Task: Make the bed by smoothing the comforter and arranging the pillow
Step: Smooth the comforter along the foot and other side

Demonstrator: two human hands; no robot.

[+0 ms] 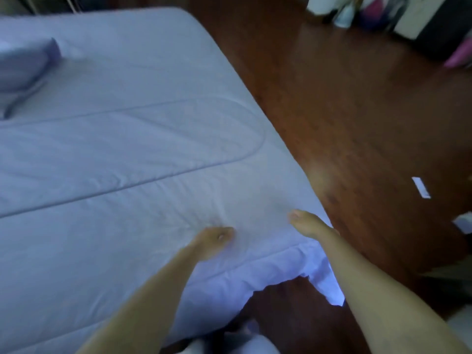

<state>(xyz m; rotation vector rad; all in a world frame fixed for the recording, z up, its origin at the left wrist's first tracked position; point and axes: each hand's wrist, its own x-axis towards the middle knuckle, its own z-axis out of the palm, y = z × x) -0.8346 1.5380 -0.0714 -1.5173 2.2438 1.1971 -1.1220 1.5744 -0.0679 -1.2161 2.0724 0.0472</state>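
Room: dark wooden floor [357, 111] was seen to the right of the bed, with blurred clutter along the far wall and a small white strip [421, 187] lying on the boards.
Surface: pale blue comforter [127, 154] was spread across most of the bed, its stitched seams running roughly left to right across the view; its near corner hung off the edge towards the floor.
Pillow: the pillow [23, 65] was seen at the far left, well apart from both hands, lying on the comforter and partly cut off by the frame.
Left hand: the left hand [212, 241] was pressed onto the comforter near the corner, fingers curled under; fine creases fanned away from it, so cloth was judged to be bunched or pinched beneath it.
Right hand: the right hand [310, 224] was laid at the bed's right edge with fingers together; whether cloth was gripped could not be told, owing to blur.
Key relation: the unsmoothed stretch lay ahead and to the left of both hands, and the left hand was the nearer to it and to the pillow.
Step judged: the near corner was being smoothed or tugged straight; the pillow was not yet arranged.
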